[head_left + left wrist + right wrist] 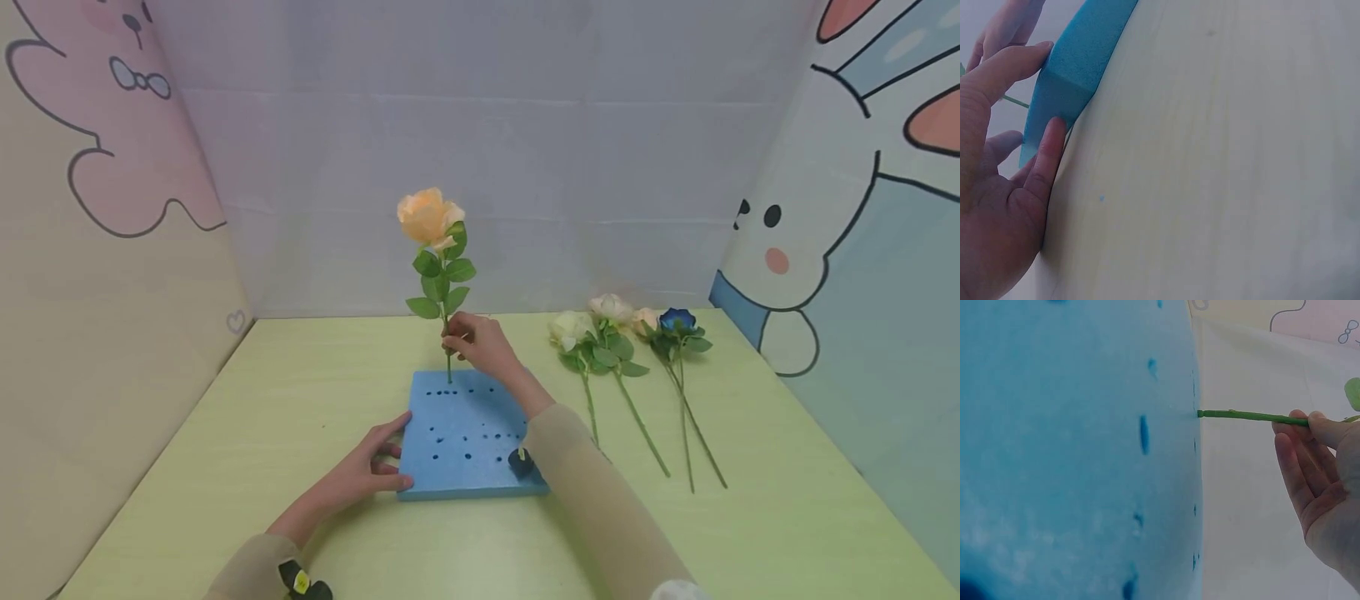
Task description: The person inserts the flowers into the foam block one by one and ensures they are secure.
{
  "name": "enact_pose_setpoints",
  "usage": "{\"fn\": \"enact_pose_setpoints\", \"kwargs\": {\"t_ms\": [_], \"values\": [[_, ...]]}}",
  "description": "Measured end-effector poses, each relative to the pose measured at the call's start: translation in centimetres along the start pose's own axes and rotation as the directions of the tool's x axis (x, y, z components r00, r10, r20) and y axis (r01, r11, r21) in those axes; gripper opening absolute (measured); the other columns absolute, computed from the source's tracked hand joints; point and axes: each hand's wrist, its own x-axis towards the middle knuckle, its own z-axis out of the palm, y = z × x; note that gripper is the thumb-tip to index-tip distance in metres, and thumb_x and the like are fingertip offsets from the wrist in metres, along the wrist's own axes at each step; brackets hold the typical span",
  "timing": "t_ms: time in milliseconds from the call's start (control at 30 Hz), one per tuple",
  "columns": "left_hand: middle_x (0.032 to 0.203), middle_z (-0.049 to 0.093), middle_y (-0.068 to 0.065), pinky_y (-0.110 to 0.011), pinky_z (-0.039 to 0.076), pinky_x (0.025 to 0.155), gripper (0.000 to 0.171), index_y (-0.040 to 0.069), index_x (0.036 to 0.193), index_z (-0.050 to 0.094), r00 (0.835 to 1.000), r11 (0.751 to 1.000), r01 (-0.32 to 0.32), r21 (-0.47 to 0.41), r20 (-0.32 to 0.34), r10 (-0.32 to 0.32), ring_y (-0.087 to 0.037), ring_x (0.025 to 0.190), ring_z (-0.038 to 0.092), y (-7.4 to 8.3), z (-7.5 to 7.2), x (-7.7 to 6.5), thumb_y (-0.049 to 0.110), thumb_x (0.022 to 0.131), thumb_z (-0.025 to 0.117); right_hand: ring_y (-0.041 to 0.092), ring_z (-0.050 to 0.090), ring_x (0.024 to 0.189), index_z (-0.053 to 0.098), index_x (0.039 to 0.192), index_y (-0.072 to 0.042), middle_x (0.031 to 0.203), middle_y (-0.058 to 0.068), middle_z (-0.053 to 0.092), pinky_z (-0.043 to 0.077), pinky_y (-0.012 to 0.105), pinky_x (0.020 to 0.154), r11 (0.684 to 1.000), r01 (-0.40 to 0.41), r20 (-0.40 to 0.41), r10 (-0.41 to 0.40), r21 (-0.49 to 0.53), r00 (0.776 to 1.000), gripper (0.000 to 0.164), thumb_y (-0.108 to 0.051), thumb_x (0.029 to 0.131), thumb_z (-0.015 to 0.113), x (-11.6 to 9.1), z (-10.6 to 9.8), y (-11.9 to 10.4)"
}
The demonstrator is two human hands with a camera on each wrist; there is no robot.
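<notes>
My right hand (486,346) pinches the green stem (1247,415) of a peach artificial rose (427,218) between thumb and fingers. The rose stands upright, bloom on top, leaves above the hand. Its lower tip meets the far left part of a blue foam block (472,479) with several small holes; how deep it sits, if at all, I cannot tell. My left hand (367,462) rests against the block's left side, thumb and fingers extended along the edge. In the left wrist view, fingertips of this hand (997,231) touch the foam block (1079,69).
Right of the block lie several artificial roses: a cream one (570,329), a pale pink one (611,308), a peach one (645,321) and a blue one (677,320), stems toward me. A light yellow table (300,392) meets a pale back wall (315,250). Cartoon-printed side panels flank it.
</notes>
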Motion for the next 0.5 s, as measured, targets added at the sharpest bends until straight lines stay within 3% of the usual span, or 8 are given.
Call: {"fn": "enact_pose_setpoints", "kwargs": {"t_ms": [500], "values": [[0.154,0.028,-0.017,-0.018,0.049,0.09,0.095,0.026,0.159,0.018,1.0,1.0,-0.008,-0.005,0.003,0.008,-0.028,0.122,0.049,-0.18,-0.02,0.0,0.028,0.085,0.078,0.034,0.074,0.089,0.066,0.099,-0.005,0.098,0.015,0.072,0.062,0.04,0.073,0.999,-0.026,0.059,0.028,-0.032,0.998,0.008,-0.012,0.096,0.063,-0.1,0.01,-0.43]]}}
